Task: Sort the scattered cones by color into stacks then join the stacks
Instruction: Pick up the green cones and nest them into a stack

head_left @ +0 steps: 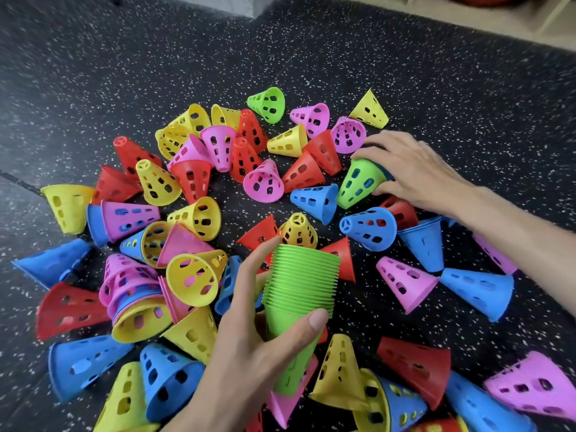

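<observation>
The left hand grips a tall stack of nested green perforated plastic cones, wide rims upward, above the speckled black floor. The right hand curls round a single green plastic cone among scattered red, yellow, pink and blue cones.
</observation>
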